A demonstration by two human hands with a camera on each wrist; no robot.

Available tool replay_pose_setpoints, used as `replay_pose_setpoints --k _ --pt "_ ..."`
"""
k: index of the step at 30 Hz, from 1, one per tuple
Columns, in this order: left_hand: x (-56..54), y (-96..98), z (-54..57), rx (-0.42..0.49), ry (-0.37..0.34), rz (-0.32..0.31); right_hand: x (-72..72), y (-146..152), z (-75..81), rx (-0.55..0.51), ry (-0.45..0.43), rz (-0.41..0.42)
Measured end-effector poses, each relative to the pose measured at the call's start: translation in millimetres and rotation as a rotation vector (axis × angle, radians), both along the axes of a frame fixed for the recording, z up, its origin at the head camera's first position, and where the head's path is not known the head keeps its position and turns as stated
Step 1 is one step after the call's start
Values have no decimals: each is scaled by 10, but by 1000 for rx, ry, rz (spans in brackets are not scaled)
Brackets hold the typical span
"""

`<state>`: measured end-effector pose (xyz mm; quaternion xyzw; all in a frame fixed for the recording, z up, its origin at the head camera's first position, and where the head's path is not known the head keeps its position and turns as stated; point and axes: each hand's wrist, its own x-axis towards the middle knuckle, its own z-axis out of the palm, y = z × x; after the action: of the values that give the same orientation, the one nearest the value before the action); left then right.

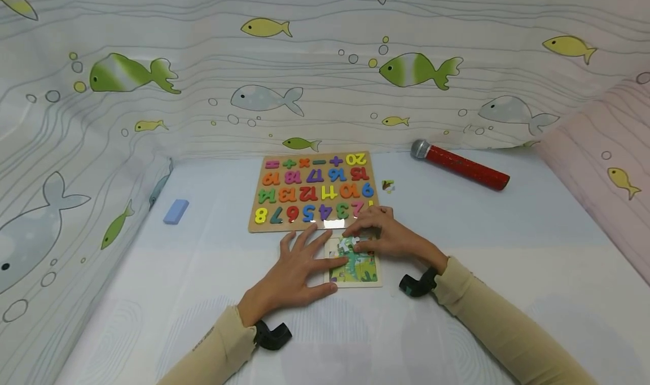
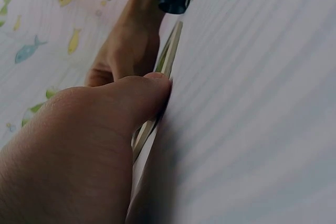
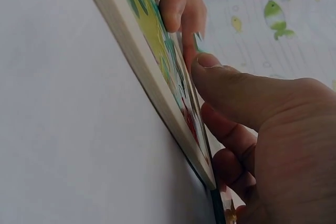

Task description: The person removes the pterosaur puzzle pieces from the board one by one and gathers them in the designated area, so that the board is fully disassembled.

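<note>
A small jigsaw puzzle with a green dinosaur picture lies in a pale wooden frame (image 1: 355, 285). My left hand (image 1: 294, 275) spreads its fingers over the puzzle's left side, the thumb at the frame's lower left corner. In the left wrist view that thumb (image 2: 149, 85) touches the frame edge. From the right, my right hand (image 1: 388, 237) reaches over the puzzle's upper part. Its thumb and fingers pinch a puzzle piece (image 3: 198, 41), partly hidden by the thumb. Whitish patches show among the pieces near the top.
Behind the puzzle lies a wooden number board (image 1: 281, 227) with colourful numerals and signs, upside down from here. A loose puzzle piece (image 1: 388, 186) is right of it. Farther right lies a red toy microphone (image 1: 464, 167); a blue block (image 1: 176, 211) lies at left. Fish-patterned cloth hangs behind.
</note>
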<state>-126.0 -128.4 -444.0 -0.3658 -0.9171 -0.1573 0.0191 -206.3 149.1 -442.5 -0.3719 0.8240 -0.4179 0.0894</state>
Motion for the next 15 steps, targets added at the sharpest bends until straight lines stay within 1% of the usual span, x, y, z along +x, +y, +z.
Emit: replay_pose_setpoints --k 10,15 --pt "13 -9 -25 2 26 -4 22 -14 4 -2 16 -15" --pt "1 -7 -23 10 31 -8 9 2 14 -14 10 -40"
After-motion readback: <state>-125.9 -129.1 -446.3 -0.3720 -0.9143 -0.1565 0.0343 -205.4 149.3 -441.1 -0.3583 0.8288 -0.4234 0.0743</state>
